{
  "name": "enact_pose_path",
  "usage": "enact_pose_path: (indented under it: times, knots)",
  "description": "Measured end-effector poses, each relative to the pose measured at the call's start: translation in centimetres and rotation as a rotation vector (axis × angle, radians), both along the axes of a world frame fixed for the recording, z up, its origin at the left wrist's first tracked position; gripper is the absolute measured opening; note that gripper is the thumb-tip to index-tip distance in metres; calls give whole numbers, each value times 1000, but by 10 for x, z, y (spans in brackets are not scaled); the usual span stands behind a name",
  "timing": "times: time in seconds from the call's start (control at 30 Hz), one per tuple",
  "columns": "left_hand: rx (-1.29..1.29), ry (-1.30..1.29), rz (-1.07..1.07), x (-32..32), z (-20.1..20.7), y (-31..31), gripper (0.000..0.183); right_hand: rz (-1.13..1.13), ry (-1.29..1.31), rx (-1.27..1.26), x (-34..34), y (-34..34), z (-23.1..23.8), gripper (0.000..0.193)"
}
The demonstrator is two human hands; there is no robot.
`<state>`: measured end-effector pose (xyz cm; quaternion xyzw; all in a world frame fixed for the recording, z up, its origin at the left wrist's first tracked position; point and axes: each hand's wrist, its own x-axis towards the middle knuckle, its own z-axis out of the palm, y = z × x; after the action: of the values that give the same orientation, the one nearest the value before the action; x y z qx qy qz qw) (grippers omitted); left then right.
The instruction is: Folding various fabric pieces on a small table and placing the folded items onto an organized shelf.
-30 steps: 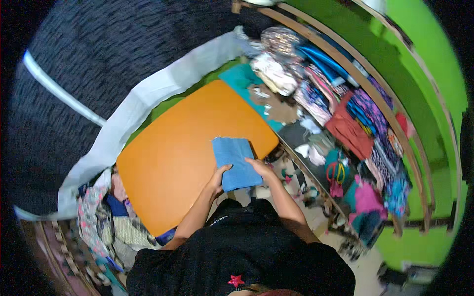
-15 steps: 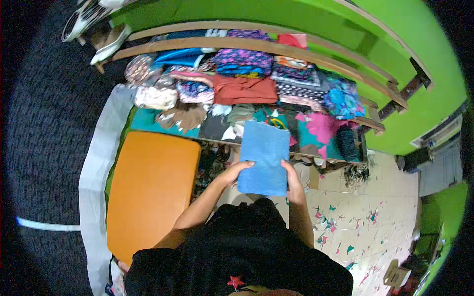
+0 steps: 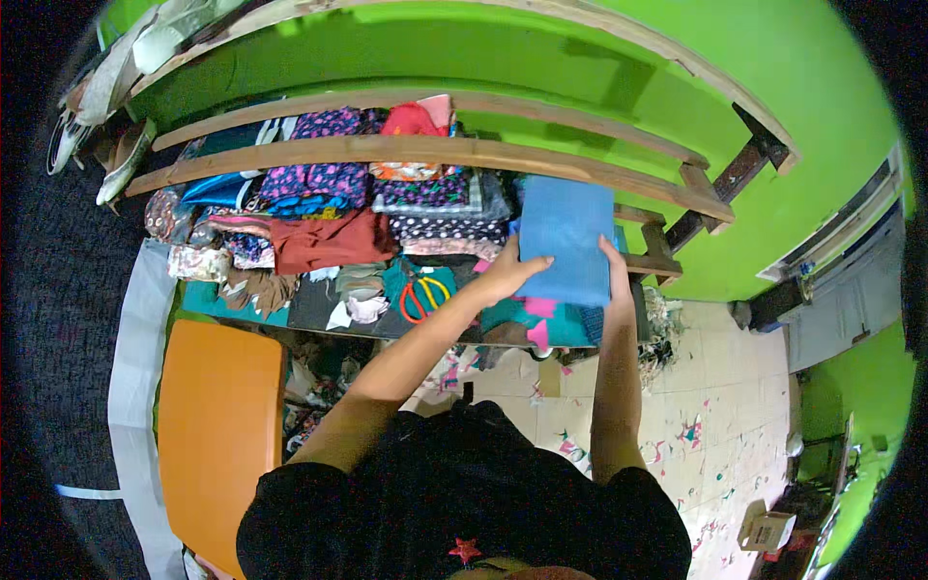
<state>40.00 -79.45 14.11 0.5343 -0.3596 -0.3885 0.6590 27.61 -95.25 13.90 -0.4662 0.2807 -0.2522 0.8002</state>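
Note:
A folded piece of blue denim cloth (image 3: 565, 237) is held up between my two hands, over the right part of the fabric-covered bench. My left hand (image 3: 510, 273) grips its left edge, thumb on top. On the opposite edge, my right hand (image 3: 616, 269) is closed, its fingers partly hidden. Behind and left of the denim lie stacks of folded fabric, among them a rust-red cloth (image 3: 331, 242) and a black polka-dot cloth (image 3: 447, 230). Scissor handles (image 3: 409, 304), red and yellow, show on teal cloth left of my left forearm. Pink scraps (image 3: 538, 334) lie below the denim.
Wooden rails (image 3: 416, 150) run along the back of the bench before a green wall (image 3: 541, 82). An orange-topped table (image 3: 220, 416) stands at the left. Cloth scraps litter the tiled floor (image 3: 725, 387) at the right, where a cardboard box (image 3: 768, 530) sits.
Both hands have carried the denim forward and to the right, from in front of my body to above the stacks' right end. The view has turned right, and the scissor handles now show more fully.

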Motion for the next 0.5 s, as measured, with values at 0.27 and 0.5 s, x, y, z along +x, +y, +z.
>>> enact_pose_path:
  times: [0.27, 0.5]
  knots:
    - [0, 202, 205, 44, -14, -90, 58, 117, -54, 83, 61, -109, -8, 36]
    - [-47, 40, 223, 40, -33, -98, 85, 128, 21, 141, 75, -112, -44, 27]
